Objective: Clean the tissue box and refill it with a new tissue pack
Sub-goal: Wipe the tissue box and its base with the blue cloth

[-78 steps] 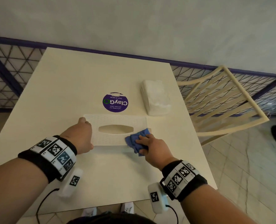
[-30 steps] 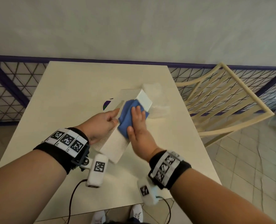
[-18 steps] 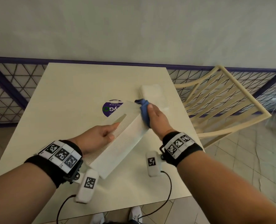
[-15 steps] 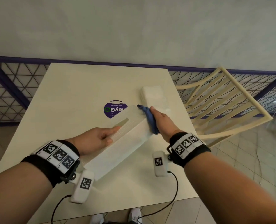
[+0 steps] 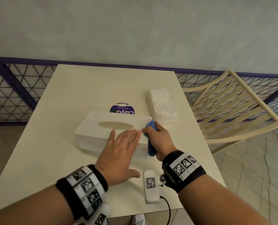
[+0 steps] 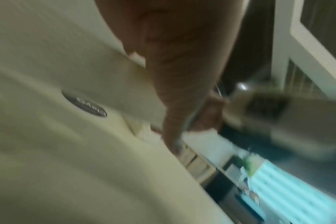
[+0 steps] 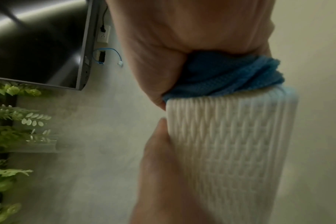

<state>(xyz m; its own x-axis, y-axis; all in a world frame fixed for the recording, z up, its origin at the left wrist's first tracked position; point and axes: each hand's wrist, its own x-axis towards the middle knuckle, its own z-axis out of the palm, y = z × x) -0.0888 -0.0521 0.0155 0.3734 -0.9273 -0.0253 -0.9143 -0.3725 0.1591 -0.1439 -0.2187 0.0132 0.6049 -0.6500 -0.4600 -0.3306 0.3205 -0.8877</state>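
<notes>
A white ribbed tissue box (image 5: 102, 132) lies flat on the cream table (image 5: 89, 88), its oval slot facing up. My left hand (image 5: 123, 143) rests flat on the box's near right top, fingers straight. My right hand (image 5: 157, 140) holds a blue cloth (image 5: 151, 127) against the box's right end; in the right wrist view the blue cloth (image 7: 230, 77) is bunched between the palm and the box (image 7: 230, 144). A new tissue pack (image 5: 162, 104) in clear wrap lies just beyond the box, at the table's right edge.
A round purple sticker (image 5: 122, 109) sits on the table behind the box. A cream slatted chair (image 5: 232, 108) stands close to the table's right side. A purple-framed mesh railing (image 5: 13, 91) runs behind the table. The left wrist view is blurred.
The box, held tilted off the table before, now lies flat with its slot up. My left hand has shifted from the box's left end onto its top. The cloth stays at the right end.
</notes>
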